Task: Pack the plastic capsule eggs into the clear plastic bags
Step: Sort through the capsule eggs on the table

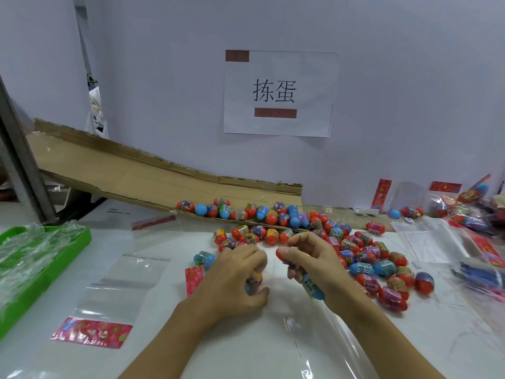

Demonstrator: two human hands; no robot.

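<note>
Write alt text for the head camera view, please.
Two hands each grip capsule eggs over a white table: the left hand and right hand. A pile of loose eggs lies beyond, with an empty clear bag at left.

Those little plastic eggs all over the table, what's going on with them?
A person is packing capsule eggs into clear bags. The left hand grips one egg, and the right hand holds several eggs above a clear bag on the table. A loose pile of eggs lies beside the right hand, below a cardboard chute. Another flat empty bag lies to the left, near a green tray.
</note>
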